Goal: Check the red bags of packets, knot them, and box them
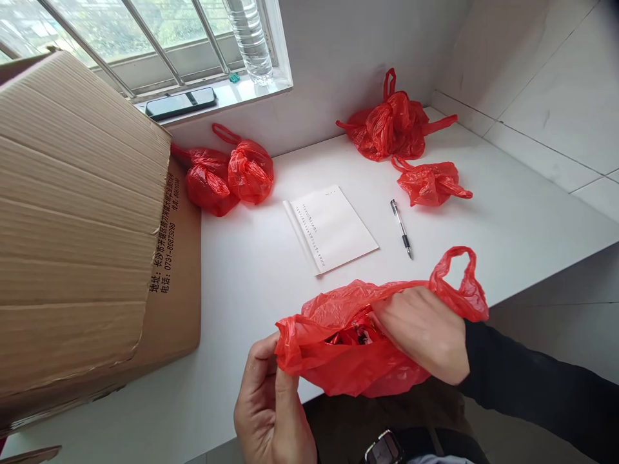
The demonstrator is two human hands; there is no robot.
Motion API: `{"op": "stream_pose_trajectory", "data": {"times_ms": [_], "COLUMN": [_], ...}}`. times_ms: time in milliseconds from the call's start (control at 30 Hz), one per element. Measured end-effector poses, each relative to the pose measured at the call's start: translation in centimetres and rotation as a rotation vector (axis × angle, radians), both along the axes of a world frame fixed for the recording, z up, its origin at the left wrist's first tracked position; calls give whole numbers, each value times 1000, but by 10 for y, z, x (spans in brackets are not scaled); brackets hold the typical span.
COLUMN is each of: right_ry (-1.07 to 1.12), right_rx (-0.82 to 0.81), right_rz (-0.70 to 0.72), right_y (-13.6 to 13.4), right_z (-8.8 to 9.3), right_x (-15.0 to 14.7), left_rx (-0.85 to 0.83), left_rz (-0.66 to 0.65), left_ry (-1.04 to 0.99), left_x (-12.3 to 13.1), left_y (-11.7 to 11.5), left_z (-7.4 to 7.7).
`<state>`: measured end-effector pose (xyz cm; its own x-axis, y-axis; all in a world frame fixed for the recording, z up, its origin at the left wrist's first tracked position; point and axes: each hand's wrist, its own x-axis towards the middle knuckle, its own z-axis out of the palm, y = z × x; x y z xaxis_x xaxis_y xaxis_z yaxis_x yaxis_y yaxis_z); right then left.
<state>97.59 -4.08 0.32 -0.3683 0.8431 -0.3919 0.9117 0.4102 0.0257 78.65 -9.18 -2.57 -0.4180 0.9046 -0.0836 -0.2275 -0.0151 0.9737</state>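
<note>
A red plastic bag (358, 370) hangs open at the front edge of the white table, with shiny red and dark packets (360, 330) showing in its mouth. My left hand (273, 399) pinches the bag's left handle between thumb and fingers. Reaching into the mouth from the right is my right hand (423, 328); its fingertips are hidden inside the bag. The bag's right handle loop (459, 283) stands up beside my right wrist. Beyond the bag, a white paper (333, 229) with printed text lies on the table, and a pen (401, 229) lies to its right.
Tied red bags sit at the back left (250, 171) and back right (394, 129), with a smaller one (430, 183) nearer. A large cardboard box (77, 225) fills the left side. On the windowsill are a phone (181, 103) and a water bottle (251, 45).
</note>
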Motion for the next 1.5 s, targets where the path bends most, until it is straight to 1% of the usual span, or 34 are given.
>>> {"op": "stream_pose_trajectory", "data": {"times_ms": [100, 200, 333, 467, 633, 833, 1067, 1167, 1300, 1333, 1400, 1500], "right_ry": [27, 41, 50, 123, 42, 45, 111, 101, 74, 108, 247, 527], "right_rx": [-16, -48, -68, -72, -20, 62, 69, 73, 168, 205, 295, 438], "right_rz": [15, -4, -48, -5, -20, -3, -69, -70, -98, -84, -2, 142], "right_y": [3, 5, 6, 6, 6, 12, 12, 10, 1, -2, -9, -21], "right_z": [6, 8, 4, 1, 0, -10, -11, -10, -6, -5, 1, 14], "right_x": [2, 2, 1, 4, 8, 9, 6, 2, 2, 3, 8, 16], "left_rx": [13, 10, -9, 1, -7, -7, -5, -7, -26, -29, -42, -79], "left_rz": [-19, -9, 2, 11, -1, -88, -65, -46, -9, 10, 47, 61], "left_ry": [-4, -4, 2, 0, -8, 16, 19, -3, -9, -25, -76, -131], "left_x": [2, 2, 1, 0, 1, 4, 1, 0, -2, -3, -2, 4], "left_y": [1, 1, 2, 1, 0, 1, 3, 2, 2, 2, 3, 4], "left_z": [0, 1, 1, -1, -2, -4, -2, -3, -6, -5, -1, 13]}}
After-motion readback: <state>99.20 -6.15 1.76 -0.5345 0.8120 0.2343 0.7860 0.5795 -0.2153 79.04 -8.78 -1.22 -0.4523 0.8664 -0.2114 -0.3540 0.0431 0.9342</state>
